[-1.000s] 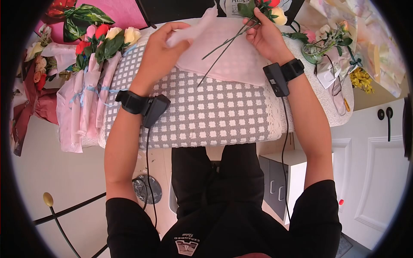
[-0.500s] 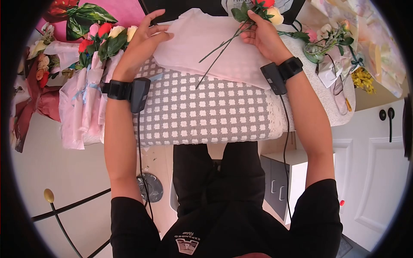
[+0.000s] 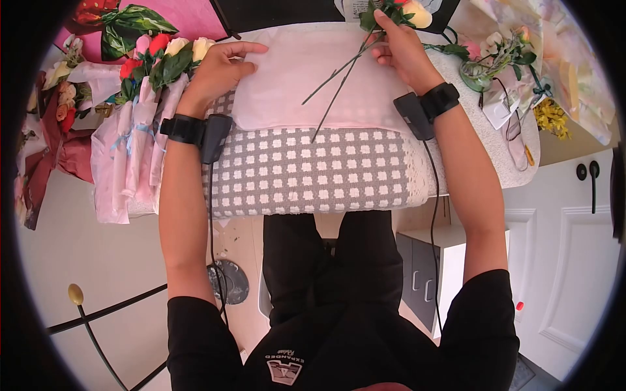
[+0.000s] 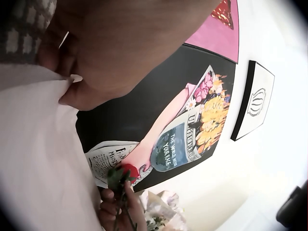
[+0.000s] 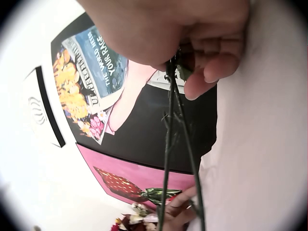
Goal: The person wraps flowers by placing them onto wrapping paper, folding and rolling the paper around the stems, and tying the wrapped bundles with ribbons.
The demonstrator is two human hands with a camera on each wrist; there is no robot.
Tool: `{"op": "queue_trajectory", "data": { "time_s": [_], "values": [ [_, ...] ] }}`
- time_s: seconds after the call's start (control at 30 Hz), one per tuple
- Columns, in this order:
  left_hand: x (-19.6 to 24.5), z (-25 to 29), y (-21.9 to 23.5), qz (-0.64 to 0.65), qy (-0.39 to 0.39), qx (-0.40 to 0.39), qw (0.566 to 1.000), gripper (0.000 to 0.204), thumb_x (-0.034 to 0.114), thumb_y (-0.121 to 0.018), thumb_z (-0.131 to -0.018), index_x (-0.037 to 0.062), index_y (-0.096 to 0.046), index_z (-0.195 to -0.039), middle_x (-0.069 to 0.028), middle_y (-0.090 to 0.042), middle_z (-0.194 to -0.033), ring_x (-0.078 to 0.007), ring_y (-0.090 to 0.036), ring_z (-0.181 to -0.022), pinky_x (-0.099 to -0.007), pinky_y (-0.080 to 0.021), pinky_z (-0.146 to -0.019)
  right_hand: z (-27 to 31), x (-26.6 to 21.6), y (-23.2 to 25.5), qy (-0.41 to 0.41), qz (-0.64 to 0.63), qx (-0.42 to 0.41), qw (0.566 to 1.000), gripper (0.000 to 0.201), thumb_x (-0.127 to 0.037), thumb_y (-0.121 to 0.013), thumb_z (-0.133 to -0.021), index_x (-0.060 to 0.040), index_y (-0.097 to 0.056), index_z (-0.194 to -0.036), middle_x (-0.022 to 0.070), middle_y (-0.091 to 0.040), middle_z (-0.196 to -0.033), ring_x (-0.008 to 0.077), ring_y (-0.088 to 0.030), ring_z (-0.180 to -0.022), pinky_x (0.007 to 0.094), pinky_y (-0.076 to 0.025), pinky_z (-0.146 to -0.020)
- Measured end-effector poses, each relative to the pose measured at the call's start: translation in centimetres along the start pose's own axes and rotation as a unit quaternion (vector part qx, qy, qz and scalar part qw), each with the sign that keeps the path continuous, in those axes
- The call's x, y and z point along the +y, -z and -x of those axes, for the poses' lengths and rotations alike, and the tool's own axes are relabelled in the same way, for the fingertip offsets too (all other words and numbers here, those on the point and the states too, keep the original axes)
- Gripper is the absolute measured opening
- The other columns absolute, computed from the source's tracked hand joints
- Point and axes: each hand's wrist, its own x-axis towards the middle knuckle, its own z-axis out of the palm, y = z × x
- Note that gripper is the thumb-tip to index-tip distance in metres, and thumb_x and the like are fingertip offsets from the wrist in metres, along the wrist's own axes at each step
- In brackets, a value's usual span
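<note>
Two artificial roses, a red rose [image 4: 130,173] and a cream rose [image 3: 417,14], are held by their green stems [image 3: 331,90] between the thumb and fingers of my right hand [image 3: 405,53]. Their long stems cross and point down over a pale pink wrapping sheet [image 3: 313,78]. This sheet lies fairly flat on the grey-and-white checked cloth [image 3: 313,173]. My left hand [image 3: 218,73] is at the sheet's left edge, index finger straight and thumb apart from it. In the left wrist view its fingertips [image 4: 72,96] are right at the sheet's edge.
Wrapped rose bunches [image 3: 134,137] with blue ribbon lie left of the left hand. A glass vase [image 3: 475,77] with flowers and a pair of glasses [image 3: 512,133] are on the right. A black picture board [image 3: 280,16] stands behind the sheet.
My left hand has let go of the lifted sheet, moved left and come back to its edge. The sheet has settled flatter and straighter; the right hand keeps the roses.
</note>
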Motion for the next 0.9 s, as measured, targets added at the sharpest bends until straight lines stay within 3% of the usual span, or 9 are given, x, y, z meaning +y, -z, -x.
{"op": "queue_trajectory", "data": {
  "time_s": [0.07, 0.33, 0.43, 0.5, 0.57, 0.63, 0.67, 0.73, 0.9],
  "values": [
    [-0.2, 0.1, 0.2, -0.061, 0.017, -0.012, 0.998, 0.045, -0.003, -0.058, -0.081, 0.0071, -0.067, -0.124, 0.0095, -0.052, -0.072, -0.0001, -0.04, -0.06, -0.0166, -0.033, -0.057, 0.0, 0.1, 0.0, 0.005, 0.035, 0.002, 0.999, 0.043, -0.049, -0.058, -0.094, -0.0055, -0.06, -0.096, 0.0027, -0.064, -0.081, 0.0069, -0.055, -0.055, 0.0206, -0.042, -0.048],
    [-1.2, -0.2, -0.6, -0.053, -0.026, -0.008, 0.998, 0.058, -0.002, -0.059, -0.078, 0.0071, -0.058, -0.134, 0.008, -0.053, -0.073, -0.0019, -0.042, -0.06, -0.0176, -0.036, -0.057, 1.2, -1.6, 0.7, 0.001, 0.304, 0.019, 0.953, 0.06, -0.06, -0.055, -0.09, -0.0036, -0.064, -0.072, 0.0023, -0.059, -0.058, 0.0089, -0.053, -0.046, 0.0238, -0.039, -0.042],
    [-1.6, -0.3, -0.6, -0.021, -0.016, 0.01, 1.0, 0.057, 0.0, -0.062, -0.078, 0.0049, -0.057, -0.135, 0.0034, -0.059, -0.083, -0.0039, -0.051, -0.069, -0.0203, -0.043, -0.064, 1.6, -1.6, 1.4, 0.088, 0.332, 0.014, 0.939, 0.065, -0.062, -0.057, -0.086, -0.0013, -0.065, -0.065, 0.009, -0.064, -0.056, 0.0151, -0.06, -0.045, 0.03, -0.049, -0.049],
    [-2.6, -0.9, -0.3, 0.003, -0.037, -0.004, 0.999, 0.052, 0.001, -0.063, -0.082, 0.0027, -0.057, -0.134, 0.001, -0.063, -0.089, -0.0058, -0.055, -0.072, -0.0218, -0.046, -0.068, 1.5, -1.5, 1.9, 0.105, 0.443, 0.029, 0.89, 0.055, -0.056, -0.062, -0.085, -0.0054, -0.067, -0.064, 0.0079, -0.064, -0.057, 0.0189, -0.062, -0.049, 0.0337, -0.051, -0.053],
    [-4.4, -2.3, -0.1, 0.023, -0.008, 0.034, 0.999, 0.037, 0.016, -0.066, -0.089, 0.006, -0.066, -0.124, 0.0047, -0.062, -0.079, -0.0026, -0.048, -0.064, -0.0184, -0.038, -0.058, 5.7, -1.4, 0.7, 0.226, 0.489, 0.13, 0.832, 0.042, -0.048, -0.067, -0.082, -0.01, -0.069, -0.064, 0.0057, -0.065, -0.058, 0.0227, -0.064, -0.054, 0.0351, -0.051, -0.056],
    [-2.1, -1.4, -0.3, -0.032, 0.003, 0.048, 0.998, 0.033, 0.019, -0.066, -0.091, 0.0076, -0.068, -0.122, 0.0072, -0.06, -0.075, -0.0001, -0.043, -0.06, -0.0169, -0.031, -0.053, 8.5, -1.5, -0.3, 0.269, 0.458, 0.095, 0.842, 0.044, -0.047, -0.071, -0.084, -0.0063, -0.068, -0.069, 0.0024, -0.057, -0.052, 0.0139, -0.054, -0.048, 0.0285, -0.04, -0.048],
    [-1.8, -1.2, -0.5, -0.03, 0.0, 0.043, 0.999, 0.033, 0.019, -0.066, -0.091, 0.0076, -0.068, -0.122, 0.0072, -0.06, -0.075, -0.0001, -0.043, -0.06, -0.0169, -0.031, -0.053, 10.0, -1.6, -0.7, 0.267, 0.46, 0.099, 0.841, 0.044, -0.047, -0.071, -0.084, -0.0063, -0.068, -0.069, 0.0024, -0.057, -0.052, 0.0139, -0.054, -0.048, 0.0285, -0.04, -0.048],
    [-1.4, -1.0, -0.4, -0.013, -0.005, 0.058, 0.998, 0.031, 0.019, -0.066, -0.091, 0.0077, -0.07, -0.12, 0.0077, -0.059, -0.075, -0.0004, -0.043, -0.06, -0.0174, -0.032, -0.054, 12.3, -2.3, -1.7, 0.215, 0.415, 0.059, 0.882, 0.035, -0.045, -0.072, -0.079, -0.0111, -0.071, -0.069, 0.0034, -0.065, -0.06, 0.0238, -0.065, -0.058, 0.0344, -0.051, -0.058],
    [-2.8, -1.5, -0.3, -0.023, -0.034, 0.068, 0.997, 0.029, 0.018, -0.067, -0.091, 0.0065, -0.071, -0.117, 0.0079, -0.059, -0.074, -0.001, -0.042, -0.061, -0.0179, -0.032, -0.055, 12.9, -2.8, -1.5, 0.222, 0.375, 0.066, 0.897, 0.034, -0.043, -0.073, -0.08, -0.0099, -0.072, -0.071, 0.0038, -0.065, -0.06, 0.0209, -0.065, -0.057, 0.032, -0.049, -0.056]
  ]
}}
